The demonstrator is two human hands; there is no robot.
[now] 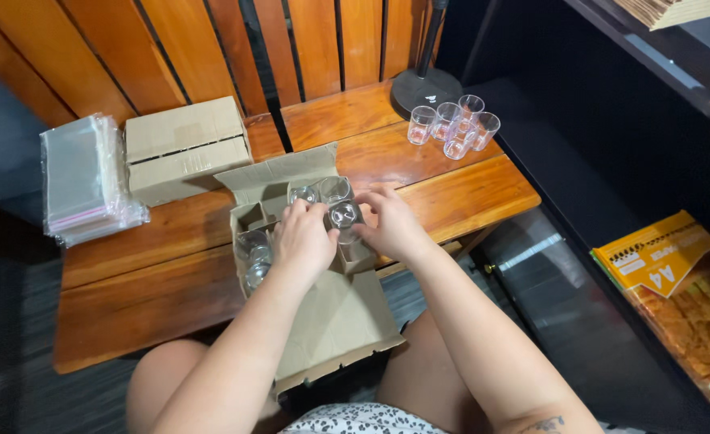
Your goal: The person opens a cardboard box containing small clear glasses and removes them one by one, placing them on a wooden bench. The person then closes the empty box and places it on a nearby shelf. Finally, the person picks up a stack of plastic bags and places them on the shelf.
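A small clear glass (pixel 344 215) is held between the left hand (pixel 303 238) and right hand (pixel 390 225), fingers closed on its sides, above the open divided carton (pixel 335 321). It is judged light, rigid, slippery and fragile; the side walls are the indicated hold, not the rim.

An open brown cardboard box (pixel 323 313) with inner dividers sits at the near edge of the wooden table, flaps spread. A closed rectangular cardboard box (pixel 184 149) stands behind it to the left. A stack of clear plastic bags (pixel 82 178) lies at the far left. A yellow-orange paper ream package (pixel 654 253) rests on the lower right shelf.
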